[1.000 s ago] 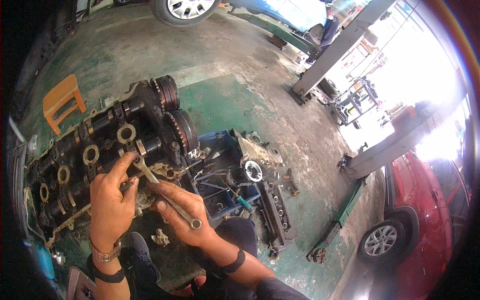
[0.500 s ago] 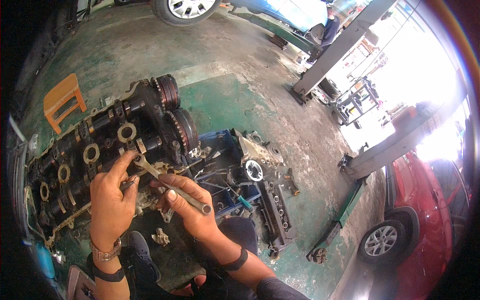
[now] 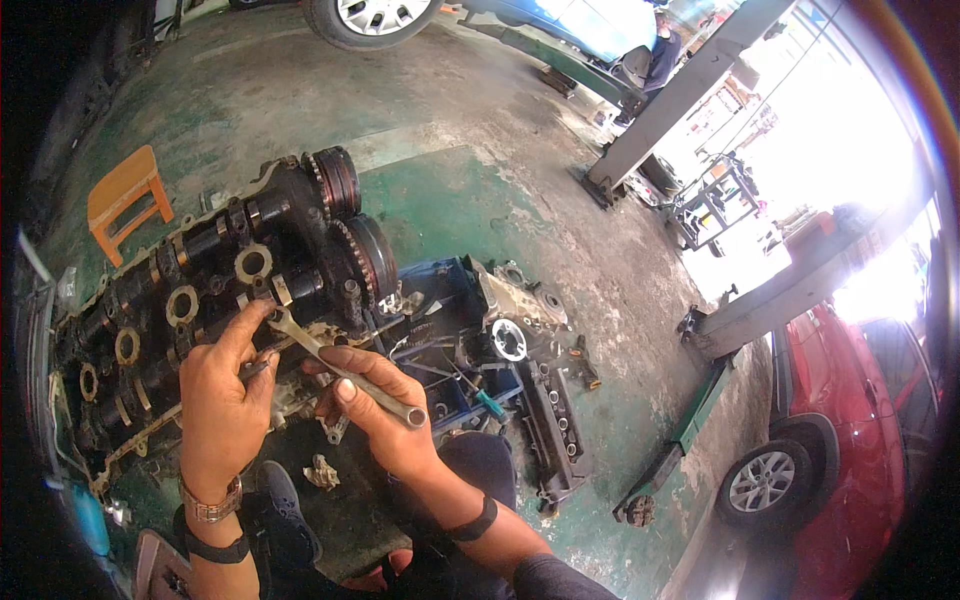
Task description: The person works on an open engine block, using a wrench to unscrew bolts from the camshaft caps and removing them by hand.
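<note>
A long metal wrench (image 3: 340, 365) lies slantwise over the near side of a dark engine cylinder head (image 3: 210, 235). My right hand (image 3: 385, 405) is closed around the wrench's shaft, its ring end sticking out past the thumb. Its far end rests at the cylinder head, where the index fingertip of my left hand (image 3: 225, 400) touches it. The left thumb stands apart from that finger; the other left fingers are partly hidden. Exposed camshafts run along the cylinder head, with two toothed camshaft sprockets (image 3: 365, 262) at its right end.
A blue tray (image 3: 435, 280) of tools and parts stands right of the cylinder head. Beside it lie a metal engine cover (image 3: 520, 300) and a long black valve cover (image 3: 552, 435). An orange stool (image 3: 128, 200) is far left. Lift posts (image 3: 670, 110) and a red car (image 3: 850, 410) stand right.
</note>
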`<action>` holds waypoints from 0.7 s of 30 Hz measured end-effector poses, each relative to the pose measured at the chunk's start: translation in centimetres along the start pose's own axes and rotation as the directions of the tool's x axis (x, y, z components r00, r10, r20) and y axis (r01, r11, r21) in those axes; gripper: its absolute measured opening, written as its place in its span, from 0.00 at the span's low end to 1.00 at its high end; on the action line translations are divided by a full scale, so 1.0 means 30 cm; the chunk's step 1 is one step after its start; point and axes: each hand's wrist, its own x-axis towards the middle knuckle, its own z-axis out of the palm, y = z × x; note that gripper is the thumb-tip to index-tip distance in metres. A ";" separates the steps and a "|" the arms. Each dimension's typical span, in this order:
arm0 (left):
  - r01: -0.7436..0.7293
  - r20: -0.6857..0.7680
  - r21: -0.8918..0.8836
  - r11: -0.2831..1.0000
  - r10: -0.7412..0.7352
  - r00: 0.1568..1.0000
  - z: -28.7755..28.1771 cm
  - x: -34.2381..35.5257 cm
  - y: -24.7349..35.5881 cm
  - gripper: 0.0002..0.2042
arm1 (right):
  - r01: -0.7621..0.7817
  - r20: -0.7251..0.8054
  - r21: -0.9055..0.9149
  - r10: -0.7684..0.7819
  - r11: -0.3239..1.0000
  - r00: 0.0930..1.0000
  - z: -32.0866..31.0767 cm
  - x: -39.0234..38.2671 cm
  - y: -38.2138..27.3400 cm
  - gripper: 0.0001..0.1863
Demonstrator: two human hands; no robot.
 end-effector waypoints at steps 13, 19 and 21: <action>-0.009 -0.005 0.045 0.999 0.009 1.000 0.003 -0.006 -0.008 0.23 | 0.388 0.197 -0.506 -0.335 0.770 0.921 0.018 -0.009 0.012 0.16; -0.017 -0.019 0.033 0.999 0.018 1.000 0.006 -0.006 -0.006 0.23 | 0.485 0.237 -0.549 -0.429 0.681 0.872 0.032 -0.005 0.024 0.20; -0.014 -0.014 0.025 1.000 0.014 1.000 0.005 -0.004 -0.003 0.23 | 0.494 0.244 -0.558 -0.437 0.667 0.866 0.031 -0.006 0.026 0.20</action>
